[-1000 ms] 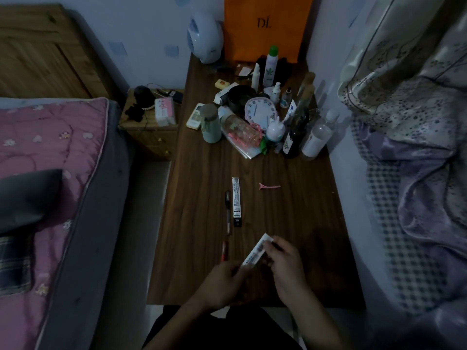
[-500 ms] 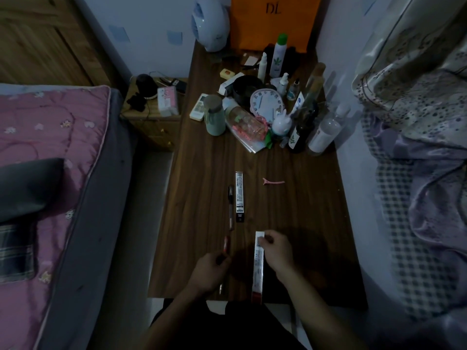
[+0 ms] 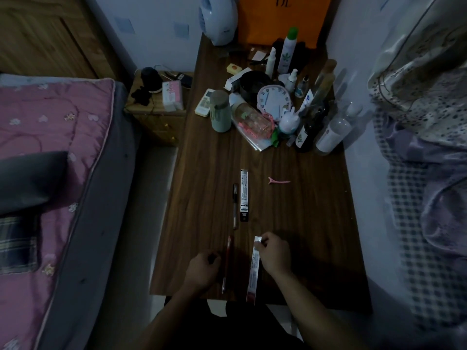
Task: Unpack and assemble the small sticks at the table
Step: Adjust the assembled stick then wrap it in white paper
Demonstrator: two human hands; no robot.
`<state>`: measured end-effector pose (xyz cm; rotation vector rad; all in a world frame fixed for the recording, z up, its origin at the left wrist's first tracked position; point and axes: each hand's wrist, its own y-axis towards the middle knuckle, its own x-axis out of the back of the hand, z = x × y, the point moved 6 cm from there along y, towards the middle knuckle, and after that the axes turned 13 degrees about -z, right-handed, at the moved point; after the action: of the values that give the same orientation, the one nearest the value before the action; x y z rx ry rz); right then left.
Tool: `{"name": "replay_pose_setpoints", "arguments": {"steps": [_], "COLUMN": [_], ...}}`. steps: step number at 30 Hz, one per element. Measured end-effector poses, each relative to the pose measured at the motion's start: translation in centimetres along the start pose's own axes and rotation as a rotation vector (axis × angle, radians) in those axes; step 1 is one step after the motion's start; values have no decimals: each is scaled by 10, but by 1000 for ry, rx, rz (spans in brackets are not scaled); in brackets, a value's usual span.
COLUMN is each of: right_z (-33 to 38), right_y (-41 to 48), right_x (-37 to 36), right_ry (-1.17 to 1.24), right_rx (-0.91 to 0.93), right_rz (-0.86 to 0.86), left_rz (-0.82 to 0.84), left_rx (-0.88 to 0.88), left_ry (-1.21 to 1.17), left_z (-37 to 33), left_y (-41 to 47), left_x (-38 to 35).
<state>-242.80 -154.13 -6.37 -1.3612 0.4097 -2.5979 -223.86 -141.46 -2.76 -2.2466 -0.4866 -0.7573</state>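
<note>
From the head view, the right hand (image 3: 274, 252) pinches the far end of a long white packet (image 3: 254, 270) lying on the table (image 3: 303, 223) just left of it. The left hand (image 3: 202, 270) is curled loosely beside a red stick (image 3: 227, 261), fingertips touching it; a firm grip cannot be told. Beyond both hands lie a dark stick (image 3: 235, 205) and a second packet (image 3: 244, 195), side by side.

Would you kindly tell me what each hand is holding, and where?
Right hand pinches the long white packet near its far end. Left hand touches the red pen; its hold cannot be told.
</note>
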Motion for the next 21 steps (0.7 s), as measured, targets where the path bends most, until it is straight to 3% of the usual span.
{"name": "replay_pose_setpoints", "arguments": {"steps": [7,14,21], "right_z": [-2,-7,-21], "right_y": [1,-2,-20], "right_x": [0,3,13], "right_ry": [-82,-1,242], "right_rx": [14,22,-188], "right_rz": [-22,-8,77], "left_rz": [-22,-54,-108], "left_rx": [3,5,61], "left_ry": [14,-17,-78], "left_z": [4,5,18], "left_y": [6,4,-4], "left_x": [4,10,28]}}
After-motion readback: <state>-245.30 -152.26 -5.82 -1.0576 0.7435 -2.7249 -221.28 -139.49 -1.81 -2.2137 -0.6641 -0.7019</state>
